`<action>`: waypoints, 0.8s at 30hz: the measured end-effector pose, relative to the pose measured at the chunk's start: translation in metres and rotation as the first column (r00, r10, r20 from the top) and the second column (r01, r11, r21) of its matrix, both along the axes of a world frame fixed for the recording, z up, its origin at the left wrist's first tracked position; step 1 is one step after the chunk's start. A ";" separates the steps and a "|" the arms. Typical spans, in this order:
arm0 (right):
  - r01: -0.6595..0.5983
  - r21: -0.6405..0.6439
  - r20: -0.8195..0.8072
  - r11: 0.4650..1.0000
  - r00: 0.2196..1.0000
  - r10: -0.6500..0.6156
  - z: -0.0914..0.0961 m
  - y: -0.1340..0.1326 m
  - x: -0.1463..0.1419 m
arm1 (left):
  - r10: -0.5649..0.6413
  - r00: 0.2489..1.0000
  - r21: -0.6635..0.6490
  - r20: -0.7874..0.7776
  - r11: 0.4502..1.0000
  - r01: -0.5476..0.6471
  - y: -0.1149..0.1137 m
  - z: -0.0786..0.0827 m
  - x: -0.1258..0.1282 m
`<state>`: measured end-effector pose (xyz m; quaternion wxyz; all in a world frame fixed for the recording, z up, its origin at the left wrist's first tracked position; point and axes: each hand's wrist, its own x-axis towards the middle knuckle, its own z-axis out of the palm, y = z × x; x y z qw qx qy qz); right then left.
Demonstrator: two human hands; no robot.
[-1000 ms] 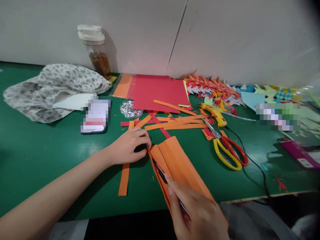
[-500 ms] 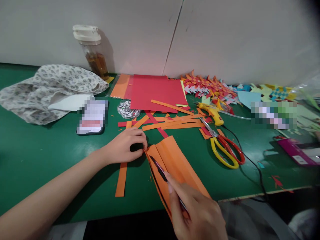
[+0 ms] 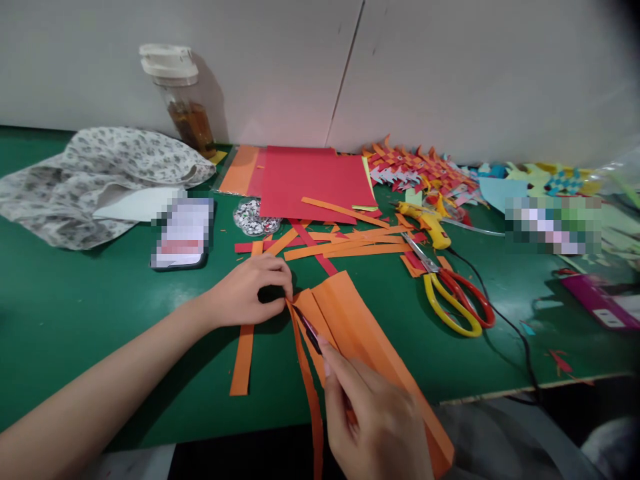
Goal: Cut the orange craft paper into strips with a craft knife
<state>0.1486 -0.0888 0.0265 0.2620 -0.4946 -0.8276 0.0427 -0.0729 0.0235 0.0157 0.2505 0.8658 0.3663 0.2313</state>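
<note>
Your craft knife [image 3: 312,333] has slid towards the far-left corner of the folded orange paper [image 3: 363,327], and a narrow strip [image 3: 311,393] now hangs free along that paper's left side. Your left hand [image 3: 253,290] pinches that corner, fingers together, presumably steadying the cut. Your right hand [image 3: 377,410], over the paper's near part, has its fingers wrapped round the knife, hiding its handle. The frame cuts off the strip's lower end.

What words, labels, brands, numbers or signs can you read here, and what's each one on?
None can be read.
Phone: its screen is pixelated, so any text is unreadable.
Pixelated item at the right: nothing can be made out.
Purple item: the white marks are too small and blurred to read.
Craft knife and orange paper: no lettering that I can see.
</note>
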 end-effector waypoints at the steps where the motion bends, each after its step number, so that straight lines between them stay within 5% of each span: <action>1: -0.003 -0.002 -0.003 1.000 1.000 0.003 -0.001 0.000 -0.001 | 0.001 1.000 0.002 -0.002 1.000 -0.001 0.000 0.000 0.000; 24: -0.029 0.058 0.147 0.998 0.989 0.020 0.009 -0.010 0.005 | 0.005 1.000 0.023 -0.022 1.000 -0.004 0.001 -0.001 0.002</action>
